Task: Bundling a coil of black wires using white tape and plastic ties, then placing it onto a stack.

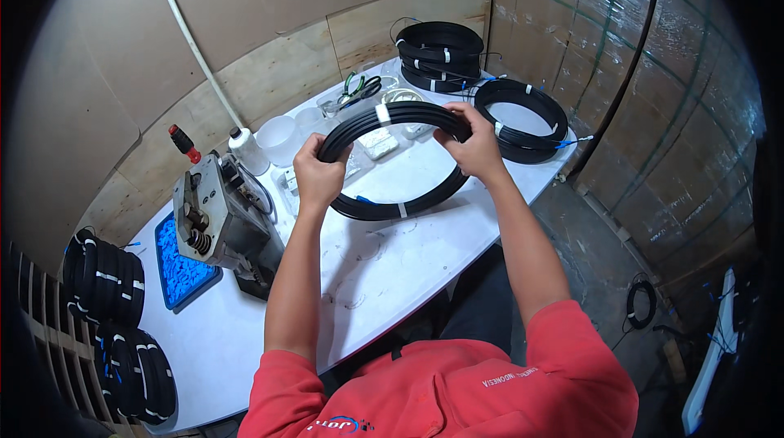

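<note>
Between my hands is a coil of black cable [408, 207], bound with white tape at its far and near sides. My left hand [319, 175] is closed round the coil's left side. On the right side, my right hand [474, 142] grips the same coil, fingers wrapped over it. The coil's far side looks raised above the white table [384, 274]; whether its near side touches the tabletop I cannot tell. A small blue connector [364, 200] shows at the coil's near left inner edge.
Left stands a metal bench press [220, 209] with a red-black handle, beside a tray of blue pieces [184, 262]. More black coils lie at the back right [523, 115] and far left [106, 283]. Scissors [363, 91], a white bottle [247, 152] and plastic tubs [279, 140] sit behind.
</note>
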`<move>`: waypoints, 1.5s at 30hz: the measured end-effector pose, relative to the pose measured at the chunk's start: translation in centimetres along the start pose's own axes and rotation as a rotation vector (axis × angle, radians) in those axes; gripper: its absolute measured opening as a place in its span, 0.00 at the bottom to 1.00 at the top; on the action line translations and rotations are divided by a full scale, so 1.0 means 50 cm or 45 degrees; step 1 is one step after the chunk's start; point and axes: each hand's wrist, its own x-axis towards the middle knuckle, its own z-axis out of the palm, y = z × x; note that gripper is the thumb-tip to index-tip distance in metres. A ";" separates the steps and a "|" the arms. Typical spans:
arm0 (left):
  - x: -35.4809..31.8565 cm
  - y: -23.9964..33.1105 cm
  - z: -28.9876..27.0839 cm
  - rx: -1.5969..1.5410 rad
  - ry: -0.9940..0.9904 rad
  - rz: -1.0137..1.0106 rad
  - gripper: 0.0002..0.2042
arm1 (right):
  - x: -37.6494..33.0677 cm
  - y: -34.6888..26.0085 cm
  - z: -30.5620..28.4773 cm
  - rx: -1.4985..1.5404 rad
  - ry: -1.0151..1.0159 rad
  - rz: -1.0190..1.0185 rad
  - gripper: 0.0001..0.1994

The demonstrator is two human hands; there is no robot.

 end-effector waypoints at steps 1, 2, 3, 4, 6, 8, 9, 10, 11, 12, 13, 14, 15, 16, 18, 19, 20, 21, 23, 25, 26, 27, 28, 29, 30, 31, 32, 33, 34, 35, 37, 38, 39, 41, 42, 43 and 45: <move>0.006 0.013 -0.001 0.000 0.000 -0.001 0.11 | 0.008 -0.014 -0.001 -0.105 -0.106 0.028 0.19; 0.011 0.025 -0.002 0.050 -0.030 -0.024 0.11 | 0.014 -0.020 0.003 -0.113 -0.054 -0.015 0.15; 0.015 0.036 -0.005 0.100 -0.060 -0.047 0.12 | 0.020 -0.026 -0.001 -0.112 -0.057 -0.013 0.15; 0.020 0.045 -0.007 0.185 -0.087 -0.070 0.12 | 0.025 -0.031 -0.007 -0.211 -0.130 0.077 0.13; 0.018 0.037 -0.006 0.133 -0.137 -0.061 0.14 | 0.024 -0.023 -0.009 -0.310 -0.204 0.170 0.11; 0.015 0.040 -0.001 0.078 -0.188 -0.050 0.17 | 0.017 0.000 -0.007 -0.267 -0.044 0.130 0.09; 0.011 0.041 0.004 -0.071 -0.146 0.016 0.23 | 0.016 0.012 -0.010 -0.270 -0.044 0.131 0.09; 0.001 0.041 0.009 -0.221 -0.106 0.073 0.29 | 0.010 0.018 -0.014 -0.257 -0.004 0.152 0.10; -0.012 0.023 0.009 -0.221 -0.106 0.069 0.29 | 0.007 0.022 -0.015 -0.240 0.036 0.167 0.10; -0.032 -0.014 0.013 -0.253 -0.099 -0.108 0.34 | 0.002 0.027 -0.015 -0.229 0.065 0.142 0.09; -0.051 -0.052 0.012 -0.276 -0.085 -0.282 0.38 | 0.000 0.031 -0.007 -0.221 0.061 0.141 0.09; -0.070 -0.086 0.020 -0.347 -0.042 -0.440 0.37 | -0.002 0.035 -0.005 -0.206 0.101 0.133 0.09; -0.082 -0.106 0.022 -0.445 -0.114 -0.667 0.35 | -0.008 0.039 -0.004 -0.192 0.139 0.130 0.09; -0.094 -0.115 0.035 -0.554 -0.091 -0.729 0.33 | -0.013 0.042 -0.004 -0.194 0.138 0.135 0.09; -0.116 -0.132 0.052 -0.622 -0.085 -0.890 0.25 | -0.023 0.048 -0.004 -0.114 0.212 0.197 0.09; -0.116 -0.142 0.053 -0.621 -0.082 -0.888 0.25 | -0.027 0.054 0.000 -0.111 0.212 0.195 0.09; -0.115 -0.153 0.057 -0.604 -0.082 -0.852 0.21 | -0.035 0.062 0.003 -0.112 0.255 0.207 0.10; -0.115 -0.163 0.059 -0.586 -0.082 -0.815 0.17 | -0.043 0.069 0.009 -0.111 0.298 0.218 0.10; -0.116 -0.171 0.063 -0.622 -0.093 -0.794 0.15 | -0.058 0.087 0.021 -0.041 0.359 0.210 0.11; -0.112 -0.171 0.063 -0.741 -0.116 -0.844 0.14 | -0.071 0.100 0.028 0.031 0.418 0.201 0.13; -0.108 -0.167 0.059 -0.739 -0.116 -0.845 0.14 | -0.076 0.104 0.029 0.053 0.420 0.332 0.14; -0.103 -0.163 0.054 -0.766 -0.151 -0.834 0.14 | -0.080 0.109 0.030 0.076 0.421 0.463 0.16; -0.099 -0.156 0.052 -0.796 -0.189 -0.824 0.14 | -0.085 0.121 0.030 0.073 0.423 0.463 0.16; -0.096 -0.152 0.051 -0.799 -0.191 -0.824 0.14 | -0.089 0.133 0.031 0.100 0.459 0.481 0.17; -0.091 -0.147 0.049 -0.814 -0.219 -0.803 0.15 | -0.093 0.145 0.030 0.126 0.494 0.497 0.19; -0.088 -0.139 0.044 -0.826 -0.241 -0.783 0.16 | -0.094 0.144 0.032 0.127 0.492 0.498 0.19; -0.087 -0.130 0.042 -0.826 -0.239 -0.784 0.16 | -0.097 0.143 0.034 0.135 0.503 0.515 0.19; -0.086 -0.121 0.042 -0.832 -0.232 -0.763 0.16 | -0.099 0.142 0.036 0.143 0.515 0.531 0.20; -0.085 -0.112 0.044 -0.840 -0.228 -0.741 0.16 | -0.100 0.143 0.036 0.142 0.518 0.531 0.20; -0.086 -0.110 0.045 -0.841 -0.231 -0.741 0.16 | -0.101 0.143 0.037 0.132 0.526 0.538 0.20; -0.090 -0.107 0.048 -0.656 -0.203 -0.690 0.16 | -0.104 0.145 0.035 0.123 0.536 0.545 0.20; -0.092 -0.109 0.051 -0.656 -0.204 -0.690 0.16 | -0.106 0.146 0.034 0.116 0.534 0.555 0.20; -0.093 -0.112 0.057 -0.525 -0.163 -0.611 0.16 | -0.108 0.147 0.032 0.109 0.533 0.564 0.21; -0.104 -0.120 0.066 -0.393 -0.119 -0.538 0.16 | -0.112 0.144 0.032 0.116 0.550 0.570 0.21; -0.111 -0.124 0.070 -0.318 -0.067 -0.477 0.14 | -0.114 0.142 0.033 0.124 0.570 0.572 0.21; -0.116 -0.132 0.074 -0.242 -0.015 -0.414 0.13 | -0.114 0.137 0.034 0.125 0.569 0.572 0.21; -0.130 -0.151 0.079 -0.321 -0.040 -0.455 0.11 | -0.116 0.127 0.040 0.092 0.596 0.550 0.21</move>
